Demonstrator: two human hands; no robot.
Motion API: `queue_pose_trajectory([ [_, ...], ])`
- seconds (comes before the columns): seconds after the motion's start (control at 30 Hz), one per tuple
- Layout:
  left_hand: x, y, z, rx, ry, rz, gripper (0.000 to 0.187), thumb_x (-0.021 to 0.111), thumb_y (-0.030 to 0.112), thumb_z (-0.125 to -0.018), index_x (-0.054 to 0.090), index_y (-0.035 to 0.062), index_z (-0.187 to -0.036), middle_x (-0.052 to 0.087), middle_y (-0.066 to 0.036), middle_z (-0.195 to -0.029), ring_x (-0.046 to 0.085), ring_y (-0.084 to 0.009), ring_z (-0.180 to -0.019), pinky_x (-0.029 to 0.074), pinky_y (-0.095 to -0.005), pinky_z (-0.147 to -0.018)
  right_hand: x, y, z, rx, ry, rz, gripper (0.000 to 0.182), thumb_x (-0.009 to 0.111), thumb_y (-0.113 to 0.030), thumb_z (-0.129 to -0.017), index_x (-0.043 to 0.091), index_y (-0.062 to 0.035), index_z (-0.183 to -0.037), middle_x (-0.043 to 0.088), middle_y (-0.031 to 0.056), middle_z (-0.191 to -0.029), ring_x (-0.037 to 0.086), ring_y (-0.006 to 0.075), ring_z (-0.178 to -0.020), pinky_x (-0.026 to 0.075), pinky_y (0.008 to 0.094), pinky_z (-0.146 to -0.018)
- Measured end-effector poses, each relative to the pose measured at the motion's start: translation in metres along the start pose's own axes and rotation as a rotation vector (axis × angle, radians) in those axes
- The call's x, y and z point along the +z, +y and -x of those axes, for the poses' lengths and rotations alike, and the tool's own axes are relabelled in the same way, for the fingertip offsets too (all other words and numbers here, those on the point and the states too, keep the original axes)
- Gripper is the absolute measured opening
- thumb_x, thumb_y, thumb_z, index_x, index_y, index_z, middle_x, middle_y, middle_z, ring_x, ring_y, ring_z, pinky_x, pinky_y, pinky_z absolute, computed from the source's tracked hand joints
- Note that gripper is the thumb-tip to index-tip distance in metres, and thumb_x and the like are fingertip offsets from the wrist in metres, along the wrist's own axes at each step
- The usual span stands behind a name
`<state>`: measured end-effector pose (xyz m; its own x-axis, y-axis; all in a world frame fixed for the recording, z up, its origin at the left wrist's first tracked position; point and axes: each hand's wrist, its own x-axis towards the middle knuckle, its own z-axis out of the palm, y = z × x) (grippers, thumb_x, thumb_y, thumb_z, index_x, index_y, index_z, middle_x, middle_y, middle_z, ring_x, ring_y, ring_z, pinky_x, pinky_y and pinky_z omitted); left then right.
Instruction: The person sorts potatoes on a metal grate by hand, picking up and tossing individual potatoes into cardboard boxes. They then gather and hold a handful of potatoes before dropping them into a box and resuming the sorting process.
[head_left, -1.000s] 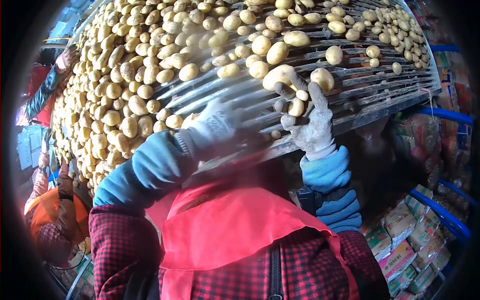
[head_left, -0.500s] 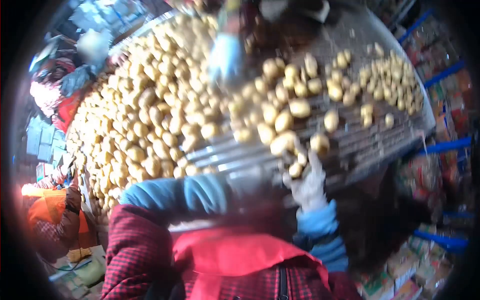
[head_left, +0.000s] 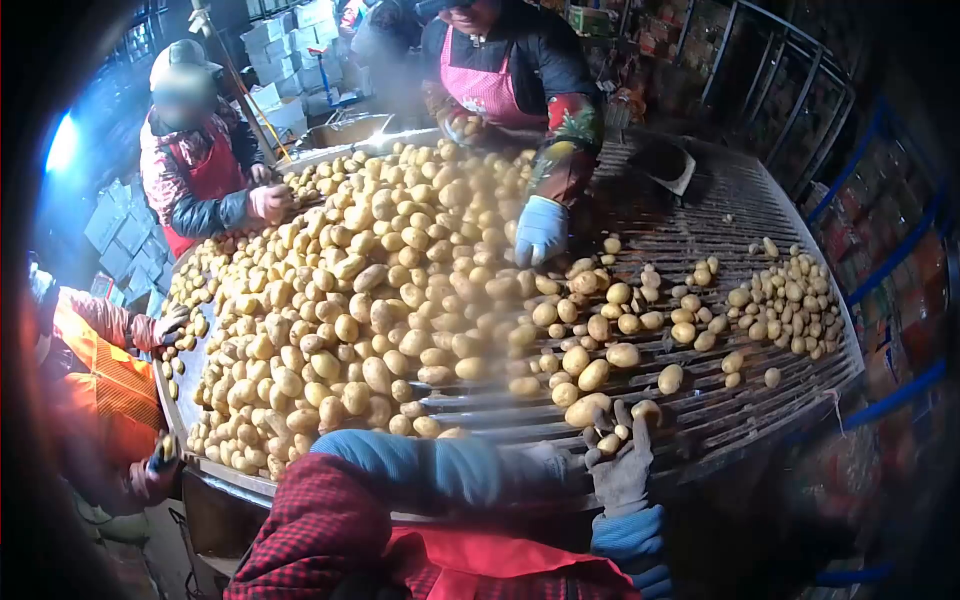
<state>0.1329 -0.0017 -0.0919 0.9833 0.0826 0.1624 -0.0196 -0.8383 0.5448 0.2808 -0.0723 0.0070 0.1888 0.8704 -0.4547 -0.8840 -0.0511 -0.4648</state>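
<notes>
My right hand (head_left: 622, 472), in a grey glove, is turned up at the near edge of a slatted sorting table (head_left: 740, 410). Its fingers curl round small potatoes (head_left: 609, 443). A larger potato (head_left: 646, 411) lies against the fingertips. My left hand (head_left: 545, 470), gloved and blurred, reaches across from the left and ends beside my right hand; its fingers do not show clearly. Just beyond both hands, loose potatoes (head_left: 593, 375) lie spread over the slats. A large heap of potatoes (head_left: 330, 300) covers the left and middle of the table.
Across the table a co-worker in a pink apron (head_left: 480, 75) reaches a blue-gloved hand (head_left: 541, 232) to the heap. Another person in a red apron (head_left: 208, 165) and one in an orange vest (head_left: 105, 375) stand at left. A smaller potato pile (head_left: 790, 305) lies at right.
My view has tilted up, so the table sits lower and the co-workers show more fully. My left hand has come nearer my right hand, which keeps its small potatoes.
</notes>
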Motion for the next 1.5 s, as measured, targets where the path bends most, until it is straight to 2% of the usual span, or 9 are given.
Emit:
queue_pose_trajectory([
  [0.37,-0.038,0.019,-0.004,0.117,0.034,-0.387,0.026,0.059,0.020,-0.090,0.063,0.0186,-0.116,0.063,-0.004,-0.111,0.065,-0.0217,-0.095,0.058,-0.0379,-0.057,0.010,0.003,0.002,-0.162,0.138,0.037,0.049,0.053,-0.054,-0.100,0.057,-0.0190,-0.135,0.062,-0.0051,-0.125,0.063,0.0202,-0.107,0.053,0.0278,-0.064],
  [0.47,-0.055,0.029,-0.001,0.107,0.051,-0.148,0.013,0.063,0.022,-0.087,0.066,0.0128,-0.095,0.066,-0.009,-0.092,0.068,-0.0290,-0.085,0.054,-0.0432,-0.056,0.004,0.001,0.002,-0.156,0.045,0.072,0.055,0.051,-0.055,-0.101,0.055,-0.0162,-0.141,0.065,0.0041,-0.120,0.062,0.0248,-0.106,0.051,0.0312,-0.075],
  [0.6,-0.062,0.033,0.014,-0.188,-0.060,-0.092,0.032,0.068,0.023,-0.080,0.068,0.0102,-0.109,0.067,-0.016,-0.097,0.069,-0.0367,-0.091,0.057,-0.0475,-0.070,-0.001,0.001,-0.003,-0.123,0.051,0.111,0.057,0.046,-0.055,-0.103,0.055,-0.0137,-0.142,0.064,0.0070,-0.123,0.063,0.0255,-0.108,0.050,0.0307,-0.073],
  [0.83,-0.137,0.056,0.048,-0.276,0.526,-0.030,0.052,0.070,0.015,-0.079,0.060,0.0137,-0.129,0.056,-0.013,-0.092,0.061,-0.0340,-0.081,0.049,-0.0440,-0.068,0.025,0.036,0.007,0.084,0.155,0.158,0.049,0.048,-0.053,-0.101,0.062,-0.0150,-0.130,0.064,0.0032,-0.119,0.062,0.0247,-0.112,0.054,0.0540,-0.088],
  [0.87,-0.143,0.059,0.047,-0.305,0.464,-0.083,0.056,0.070,0.018,-0.079,0.059,0.0143,-0.133,0.056,-0.013,-0.092,0.061,-0.0333,-0.084,0.049,-0.0441,-0.070,-0.008,0.057,-0.010,0.117,-0.251,-0.086,0.039,0.053,-0.047,-0.101,0.067,-0.0178,-0.121,0.065,0.0009,-0.117,0.061,0.0224,-0.113,0.052,0.0527,-0.094],
  [0.97,-0.154,0.061,0.044,-0.274,0.412,-0.177,0.057,0.072,0.024,-0.080,0.059,0.0128,-0.135,0.056,-0.014,-0.093,0.060,-0.0328,-0.087,0.049,-0.0454,-0.074,0.001,0.066,-0.017,-0.093,-0.245,0.260,0.037,0.054,-0.045,-0.102,0.066,-0.0171,-0.122,0.065,0.0033,-0.121,0.062,0.0205,-0.111,0.052,0.0466,-0.093],
  [1.07,-0.175,0.055,0.052,-0.311,0.449,-0.120,0.062,0.073,0.036,-0.083,0.058,0.0126,-0.137,0.061,-0.016,-0.124,0.060,-0.0368,-0.112,0.048,-0.0460,-0.092,0.010,0.074,-0.027,-0.299,-0.234,0.593,0.036,0.054,-0.043,-0.103,0.066,-0.0165,-0.123,0.065,0.0056,-0.126,0.063,0.0186,-0.108,0.052,0.0405,-0.092],
  [1.17,-0.174,0.013,0.060,-0.395,0.528,-0.293,0.055,0.077,0.031,-0.083,0.062,0.0111,-0.132,0.063,-0.016,-0.123,0.060,-0.0355,-0.113,0.048,-0.0451,-0.093,0.030,0.050,-0.028,0.162,-0.055,-0.018,0.050,0.051,-0.054,-0.103,0.064,-0.0149,-0.132,0.063,0.0086,-0.121,0.067,0.0173,-0.094,0.049,0.0253,-0.058],
  [1.5,-0.185,-0.091,-0.007,-0.745,0.052,-0.494,0.042,0.074,0.046,-0.078,0.065,0.0195,-0.110,0.066,-0.009,-0.106,0.060,-0.0316,-0.108,0.039,-0.0518,-0.100,0.048,0.021,-0.068,0.196,-0.287,-0.234,0.054,0.043,-0.054,-0.105,0.055,-0.0192,-0.145,0.057,0.0166,-0.139,0.070,0.0289,-0.097,0.054,0.0273,-0.060],
])
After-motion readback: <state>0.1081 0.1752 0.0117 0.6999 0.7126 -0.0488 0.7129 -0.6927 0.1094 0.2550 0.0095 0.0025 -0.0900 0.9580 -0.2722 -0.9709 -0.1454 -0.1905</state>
